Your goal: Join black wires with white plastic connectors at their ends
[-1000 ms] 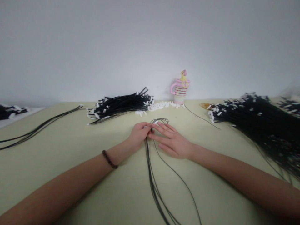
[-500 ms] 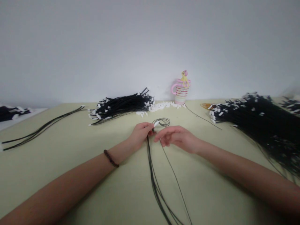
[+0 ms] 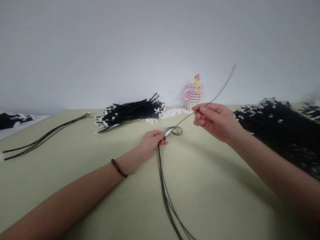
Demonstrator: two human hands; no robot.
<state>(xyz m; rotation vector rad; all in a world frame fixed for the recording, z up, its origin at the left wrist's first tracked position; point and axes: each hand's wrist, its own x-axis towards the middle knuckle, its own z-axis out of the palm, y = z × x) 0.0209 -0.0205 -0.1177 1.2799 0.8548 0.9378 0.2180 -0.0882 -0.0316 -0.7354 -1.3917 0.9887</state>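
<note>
Head view: left hand point(image 3: 150, 143) nearly closed, pinching black wires point(image 3: 163, 186) just behind white connector point(image 3: 168, 133); wires trail across pale green tabletop point(image 3: 212, 200) toward person, small wire loop point(image 3: 176, 130) just beside hand. Right hand point(image 3: 215, 120) raised above table, pinching thin wire point(image 3: 220, 90), end angled upward. Black wire bundle point(image 3: 130, 113) farther off.

L hand point(image 3: 150, 143) low, grip closed; R hand point(image 3: 215, 121) raised, grip pinched.
</note>
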